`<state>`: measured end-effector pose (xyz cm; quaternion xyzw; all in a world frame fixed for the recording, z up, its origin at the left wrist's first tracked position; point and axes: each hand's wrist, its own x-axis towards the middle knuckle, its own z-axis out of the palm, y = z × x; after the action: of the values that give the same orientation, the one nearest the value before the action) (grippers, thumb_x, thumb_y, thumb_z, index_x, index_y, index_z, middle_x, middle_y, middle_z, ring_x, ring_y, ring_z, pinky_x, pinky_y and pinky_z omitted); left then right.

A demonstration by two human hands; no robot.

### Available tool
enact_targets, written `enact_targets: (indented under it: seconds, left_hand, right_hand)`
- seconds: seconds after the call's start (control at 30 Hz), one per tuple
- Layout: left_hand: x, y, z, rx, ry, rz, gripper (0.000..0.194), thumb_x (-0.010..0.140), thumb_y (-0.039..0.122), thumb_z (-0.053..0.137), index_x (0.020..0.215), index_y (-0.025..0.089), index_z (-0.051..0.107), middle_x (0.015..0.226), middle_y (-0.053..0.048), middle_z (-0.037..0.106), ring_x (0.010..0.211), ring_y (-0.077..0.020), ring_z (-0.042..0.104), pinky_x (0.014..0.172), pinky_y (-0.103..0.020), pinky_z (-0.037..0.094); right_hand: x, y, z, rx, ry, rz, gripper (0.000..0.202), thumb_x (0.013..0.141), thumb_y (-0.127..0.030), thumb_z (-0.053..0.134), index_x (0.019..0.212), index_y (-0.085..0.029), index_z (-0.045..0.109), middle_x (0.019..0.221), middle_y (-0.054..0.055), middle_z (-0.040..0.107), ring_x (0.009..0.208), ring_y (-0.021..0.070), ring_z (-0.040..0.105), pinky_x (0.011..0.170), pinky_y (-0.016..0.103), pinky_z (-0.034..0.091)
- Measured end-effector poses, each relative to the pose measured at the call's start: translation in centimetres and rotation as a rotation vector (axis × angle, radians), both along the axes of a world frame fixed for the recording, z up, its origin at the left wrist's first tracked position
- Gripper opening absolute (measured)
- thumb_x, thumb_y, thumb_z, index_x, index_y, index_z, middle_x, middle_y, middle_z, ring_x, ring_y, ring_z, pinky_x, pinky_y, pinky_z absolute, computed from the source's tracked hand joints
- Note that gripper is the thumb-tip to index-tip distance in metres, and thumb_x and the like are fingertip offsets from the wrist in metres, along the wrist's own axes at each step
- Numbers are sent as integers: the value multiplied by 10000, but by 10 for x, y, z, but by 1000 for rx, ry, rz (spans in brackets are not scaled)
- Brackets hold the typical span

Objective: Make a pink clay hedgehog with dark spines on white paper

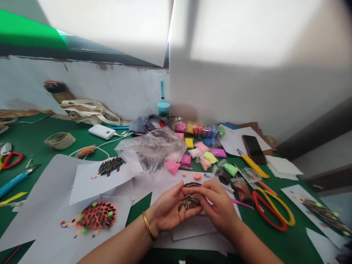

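Note:
My left hand (169, 207), with a gold bangle at the wrist, is turned palm up and cupped around a small heap of striped sunflower seeds (189, 201). Bent over that palm, my right hand (217, 201) has its fingers drawn together at the seeds; what lies between its fingertips is hidden. Just behind the hands, a seed-covered patch (192, 184) shows on a white sheet (162, 187), mostly covered by my fingers. Small pink clay lumps (197, 176) rest on the same sheet.
Finished-looking hedgehog pictures (96, 216) lie left and right. Scissors (271, 211), a yellow craft knife (254, 165) and a phone (253, 148) are at right. Bagged coloured clay (185, 160) and crumpled plastic (151, 146) lie behind, a white power bank (101, 131) at back left.

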<state>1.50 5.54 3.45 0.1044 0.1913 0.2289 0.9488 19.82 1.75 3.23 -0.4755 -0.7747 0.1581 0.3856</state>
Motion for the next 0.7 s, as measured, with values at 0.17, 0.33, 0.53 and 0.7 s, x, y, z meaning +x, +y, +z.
enact_targets:
  seconds: [0.17, 0.33, 0.53, 0.7]
  left_hand:
    - [-2, 2, 3, 0, 56, 27, 568, 979, 509, 335, 1196, 53, 594, 1060, -161, 673, 976, -191, 655, 925, -303, 477]
    - [-5, 4, 2, 22, 64, 11, 551, 970, 498, 379, 1260, 60, 547, 1114, -160, 659, 977, -198, 664, 953, -327, 470]
    - [-10, 11, 7, 52, 154, 69, 440, 941, 425, 486, 1165, 60, 588, 1081, -166, 648, 1012, -207, 645, 822, -264, 521]
    - [-16, 26, -2, 264, 435, 368, 245, 824, 341, 653, 973, 149, 618, 669, 48, 477, 467, -20, 394, 362, -120, 180]
  right_hand:
    - [5, 2, 2, -133, -45, 22, 374, 798, -121, 580, 1133, -269, 652, 962, 50, 564, 937, 205, 546, 820, 350, 489]
    - [11, 5, -3, -172, 8, 60, 220, 864, -201, 585, 1045, -272, 687, 978, 54, 598, 962, 203, 565, 845, 348, 487]
    - [30, 9, -14, -167, 299, -171, 199, 929, -309, 508, 1017, -241, 673, 952, 48, 675, 869, 186, 635, 812, 325, 512]
    - [43, 20, -24, -238, 141, -305, 372, 943, -331, 404, 1261, -226, 567, 897, 50, 634, 839, 189, 609, 791, 330, 499]
